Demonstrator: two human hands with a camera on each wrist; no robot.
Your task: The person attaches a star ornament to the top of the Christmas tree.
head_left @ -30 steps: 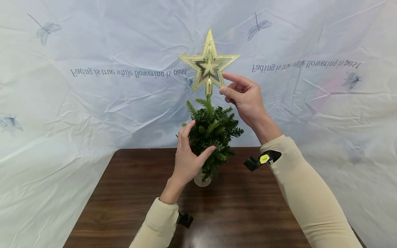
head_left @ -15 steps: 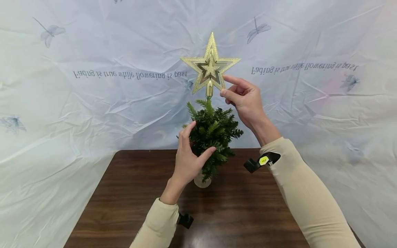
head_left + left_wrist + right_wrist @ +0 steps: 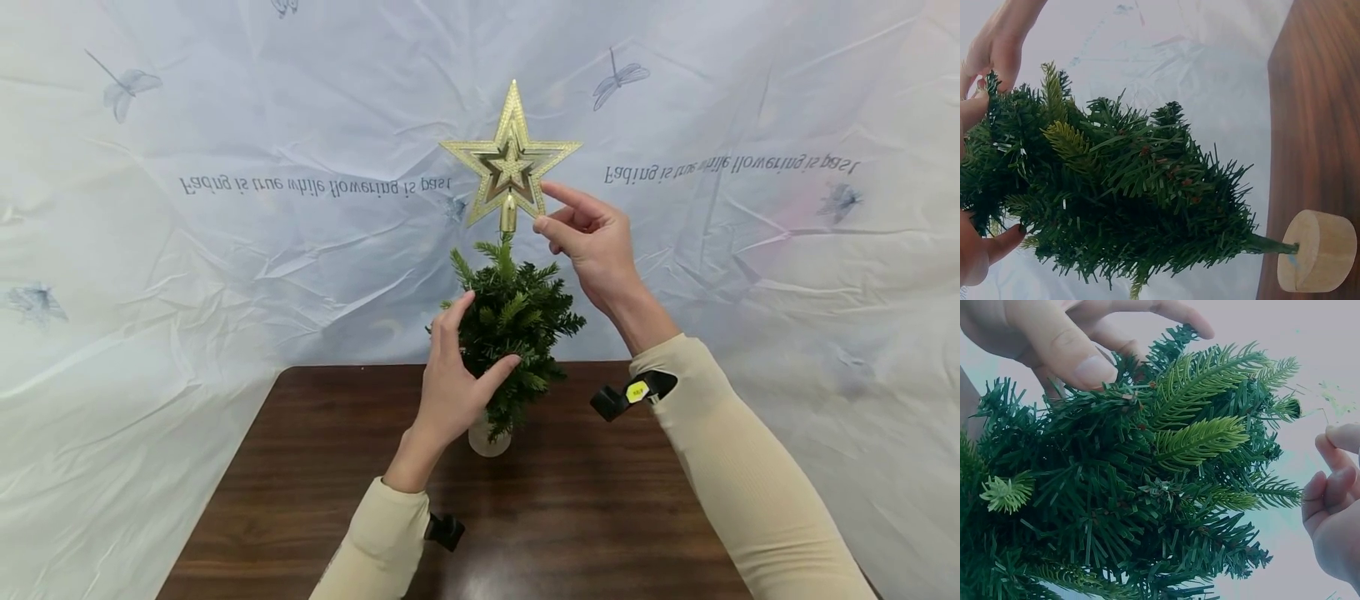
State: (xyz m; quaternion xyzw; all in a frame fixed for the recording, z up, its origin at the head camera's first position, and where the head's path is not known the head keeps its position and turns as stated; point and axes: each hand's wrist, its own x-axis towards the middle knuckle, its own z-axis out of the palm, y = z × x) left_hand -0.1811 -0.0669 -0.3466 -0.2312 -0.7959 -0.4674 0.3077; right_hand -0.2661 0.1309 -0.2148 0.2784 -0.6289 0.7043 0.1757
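Note:
A small artificial Christmas tree (image 3: 525,321) stands upright on a round pale wooden base (image 3: 1329,250). My left hand (image 3: 453,387) holds its upper part from the left, thumb in front and fingers curved round the far side among the branches. Above the treetop is a gold star tree topper (image 3: 512,171) with a smaller star inside. My right hand (image 3: 600,246) pinches the star's lower right point between thumb and index finger. The topper's socket meets the top sprig; how far it sits over it I cannot tell. In the right wrist view the star is washed out.
A dark wood table (image 3: 300,467) carries the tree near its back edge. Behind and at both sides hangs a wrinkled pale cloth (image 3: 337,250) printed with dragonflies and upside-down lettering. Black wrist mounts (image 3: 611,402) sit on both sleeves.
The star sits slightly lower in the view than a second ago, along with a small downward shift of the backdrop. Both hands keep their holds.

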